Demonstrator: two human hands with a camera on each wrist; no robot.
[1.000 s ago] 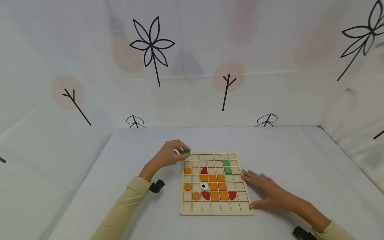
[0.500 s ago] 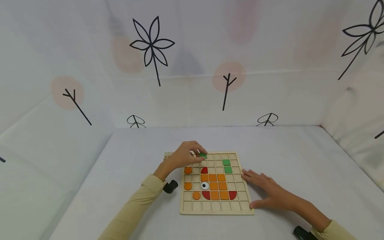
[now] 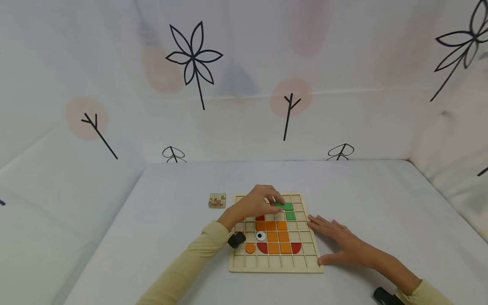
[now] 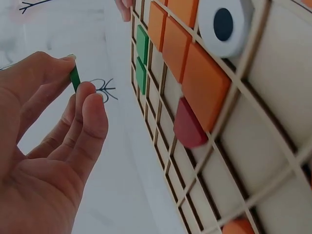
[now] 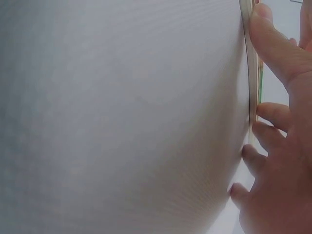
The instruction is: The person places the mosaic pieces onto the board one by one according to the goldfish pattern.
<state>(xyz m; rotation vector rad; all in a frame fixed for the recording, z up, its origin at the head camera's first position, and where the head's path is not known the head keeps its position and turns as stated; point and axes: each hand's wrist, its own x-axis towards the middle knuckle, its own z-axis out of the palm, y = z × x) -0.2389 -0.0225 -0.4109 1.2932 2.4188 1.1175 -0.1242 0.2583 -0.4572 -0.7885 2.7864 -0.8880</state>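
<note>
A wooden grid board (image 3: 275,270) lies on the table, with orange squares (image 3: 272,236), red quarter-round pieces (image 3: 296,248), orange discs (image 3: 250,248) and a white eye piece (image 3: 261,236) in its cells. Over the board's upper part, my left hand (image 3: 256,202) pinches a green square tile (image 4: 74,79) between thumb and fingertips. Just right of that tile, two green squares (image 3: 290,215) sit one below the other in the grid. My right hand (image 3: 343,245) rests along the board's right edge, fingers spread, thumb (image 5: 273,41) and some fingertips touching it. The left forearm covers some left cells.
A small patterned card (image 3: 217,201) lies left of the board's top corner. White cloth (image 3: 244,127) printed with plants rises behind the table and at both sides. Each wrist carries a black camera (image 3: 237,240).
My left hand has moved right across the board's top with the green tile, from the left corner to beside the green squares. The small card has come into view. My right hand stays put.
</note>
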